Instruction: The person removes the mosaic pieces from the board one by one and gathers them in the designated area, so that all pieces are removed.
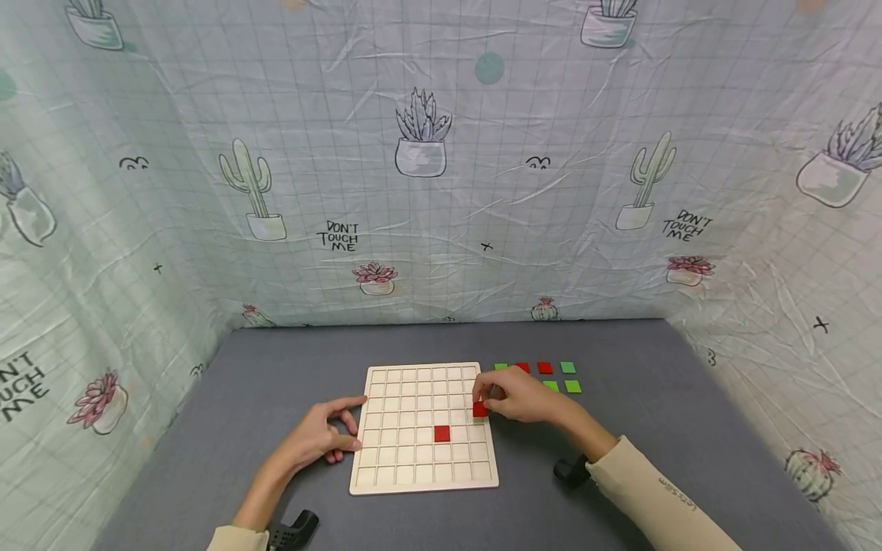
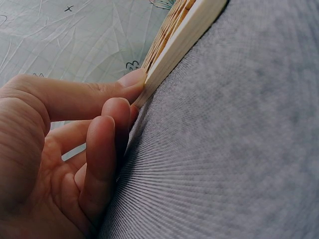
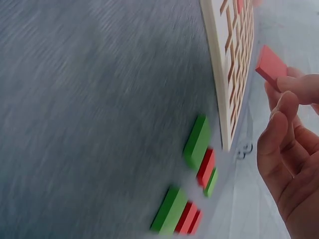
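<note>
A pale wooden board (image 1: pixel 406 478) with a grid of square recesses lies on the table. My left hand (image 1: pixel 318 435) is at its left side, index finger and thumb (image 2: pixel 130 82) spread apart and touching the edge, the other fingers bent. My right hand (image 1: pixel 524 394) pinches a red square tile (image 1: pixel 479 409) between thumb and fingers, over the board's right edge. In the right wrist view that held tile (image 3: pixel 271 64) is tilted and raised above the board. Another red tile (image 1: pixel 442 434) sits in a recess right of the board's middle.
Beyond the board's right side lie loose square tiles, among them a red tile (image 1: pixel 545 368), a green tile (image 1: pixel 568 367) and a light green tile (image 1: pixel 573 387). My right hand partly covers this group. The grey table (image 1: pixel 289 356) meets a printed cloth (image 1: pixel 420 214) behind and at the sides.
</note>
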Demonstrator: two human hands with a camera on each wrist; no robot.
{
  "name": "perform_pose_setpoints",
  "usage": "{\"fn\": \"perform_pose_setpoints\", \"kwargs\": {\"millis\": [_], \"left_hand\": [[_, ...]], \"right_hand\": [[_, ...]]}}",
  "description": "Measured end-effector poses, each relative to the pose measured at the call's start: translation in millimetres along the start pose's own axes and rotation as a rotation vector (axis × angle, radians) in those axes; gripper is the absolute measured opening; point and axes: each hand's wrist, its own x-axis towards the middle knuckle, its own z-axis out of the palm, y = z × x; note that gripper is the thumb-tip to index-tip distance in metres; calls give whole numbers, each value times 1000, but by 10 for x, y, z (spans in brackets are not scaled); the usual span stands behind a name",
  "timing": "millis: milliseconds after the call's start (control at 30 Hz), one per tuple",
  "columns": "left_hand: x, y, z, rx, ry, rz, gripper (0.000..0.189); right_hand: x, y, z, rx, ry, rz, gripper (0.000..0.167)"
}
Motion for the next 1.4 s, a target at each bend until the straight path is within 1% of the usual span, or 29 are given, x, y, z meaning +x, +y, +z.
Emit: {"fn": "perform_pose_setpoints", "kwargs": {"millis": [133,333,467,600,833,1067,1233,1400], "left_hand": [[0,-12,7,5,2,-3,81],[0,-9,3,4,-9,10,81],[-8,5,-3,-1,-11,17,81],[-4,15,-3,0,-5,8,81],[4,14,-6,7,-7,14,82],[-7,20,2,-4,1,-6,82],[-5,19,2,-2,0,3,82],[-7,18,-8,-6,-3,12,82]], "right_hand": [[-102,82,-75,-25,20,-8,15],[-278,206,-153,-6,54,28,14],[-404,295,-194,9,77,27,14],[-531,366,-256,38,85,56,15],[-733,486,-352,-10,118,88,16],[-919,578,-444,6,139,136,15],[-1057,665,-506,24,152,176,15],[-1160,789,-530,5,155,199,17]]}}
